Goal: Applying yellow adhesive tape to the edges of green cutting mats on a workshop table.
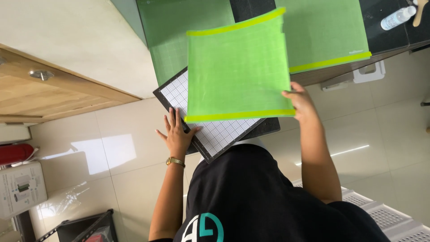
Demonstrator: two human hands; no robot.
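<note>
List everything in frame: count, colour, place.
Cutting mat: 1, green with yellow bands, lifted, right hand at its edge.
Cutting mats: 2, green, flat on the dark counter behind.
Grid board: 1, white, black border, under the left hand.
Spray bottle: 1, clear, counter top right.
Wooden cabinet: 1, tan, left.
Crate: 1, black, floor bottom left.
Wristwatch: 1, gold, left wrist.
Left hand: fingers spread on the board.
Right hand: holding the mat.

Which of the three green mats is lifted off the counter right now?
The middle green mat, gripped by the right hand at its edge; the other two lie flat.
</note>
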